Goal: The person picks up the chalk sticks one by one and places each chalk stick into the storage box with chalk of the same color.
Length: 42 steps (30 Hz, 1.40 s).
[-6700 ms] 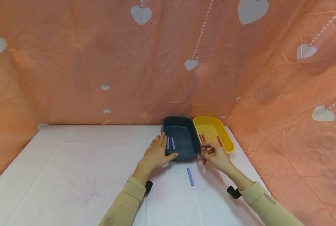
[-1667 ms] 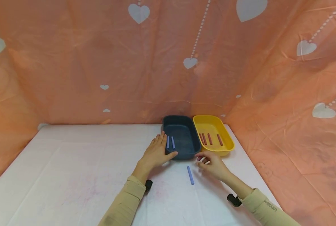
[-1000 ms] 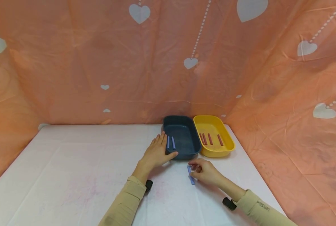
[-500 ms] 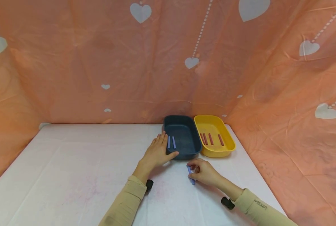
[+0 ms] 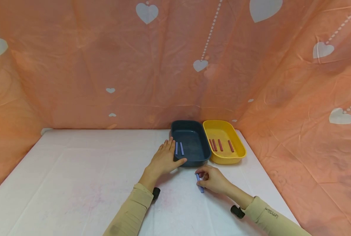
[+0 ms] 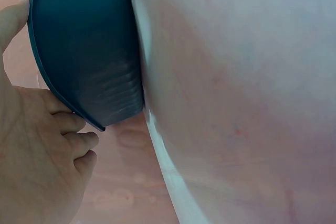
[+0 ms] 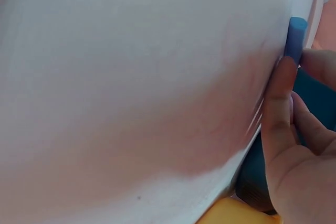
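My right hand (image 5: 215, 179) pinches a blue chalk stick (image 5: 201, 189) between thumb and fingers, low over the white table in front of the trays. In the right wrist view the round end of the chalk stick (image 7: 297, 32) stands out past the fingertips. My left hand (image 5: 162, 160) rests with extended fingers against the left side of a dark blue tray (image 5: 194, 164), its thumb at the near rim. Two blue chalk sticks (image 5: 181, 148) lie in that tray. In the left wrist view the left hand (image 6: 42, 145) touches the tray's rim (image 6: 39, 61).
Right beside the dark blue tray stands a yellow tray (image 5: 240, 154) holding several red chalk sticks (image 5: 220, 145). Both stand near the back right of the white-covered table (image 5: 90, 173). An orange curtain (image 5: 169, 98) with white hearts hangs behind and at the sides.
Earlier the right hand held a red chalk stick, which now lies in the yellow tray. It then moved toward the front left and took hold of the blue chalk stick. The left hand stayed put.
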Available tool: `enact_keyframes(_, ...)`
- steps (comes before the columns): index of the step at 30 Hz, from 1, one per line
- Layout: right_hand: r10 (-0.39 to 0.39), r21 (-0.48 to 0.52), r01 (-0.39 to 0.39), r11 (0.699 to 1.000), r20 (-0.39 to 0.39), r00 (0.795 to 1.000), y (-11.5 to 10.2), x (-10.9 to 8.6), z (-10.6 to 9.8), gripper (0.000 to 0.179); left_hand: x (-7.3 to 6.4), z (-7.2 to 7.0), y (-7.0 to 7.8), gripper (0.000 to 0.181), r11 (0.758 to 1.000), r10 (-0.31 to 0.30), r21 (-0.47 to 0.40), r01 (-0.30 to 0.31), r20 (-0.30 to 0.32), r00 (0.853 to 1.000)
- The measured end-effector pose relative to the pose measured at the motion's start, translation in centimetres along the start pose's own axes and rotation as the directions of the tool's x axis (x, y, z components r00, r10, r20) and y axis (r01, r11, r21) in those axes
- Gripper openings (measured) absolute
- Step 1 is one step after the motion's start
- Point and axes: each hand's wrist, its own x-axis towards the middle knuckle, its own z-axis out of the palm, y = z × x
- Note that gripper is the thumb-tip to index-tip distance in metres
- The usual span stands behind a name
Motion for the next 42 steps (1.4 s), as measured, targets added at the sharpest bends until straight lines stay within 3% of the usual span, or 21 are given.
enact_keyframes(11, -0.042, 0.032, 0.044, 0.998, -0.076, 0.996, -0.1, -0.4, 0.1, 0.035, 0.0, -0.1, 0.1, 0.102, 1.0, 0.002, -0.002, -0.002, -0.002, 1.0)
enact_keyframes(23, -0.027, 0.108, 0.037, 0.993, -0.092, 0.995, -0.1, -0.8, 0.2, 0.037, -0.1, -0.2, 0.2, 0.102, 1.0, -0.001, -0.003, 0.001, 0.004, 1.0)
enact_keyframes(42, -0.143, 0.157, 0.176, 0.972, -0.202, 0.969, -1.6, -0.3, -1.3, 0.036, -0.2, -0.2, 0.2, 0.102, 1.0, 0.011, -0.018, -0.011, -0.005, 1.0)
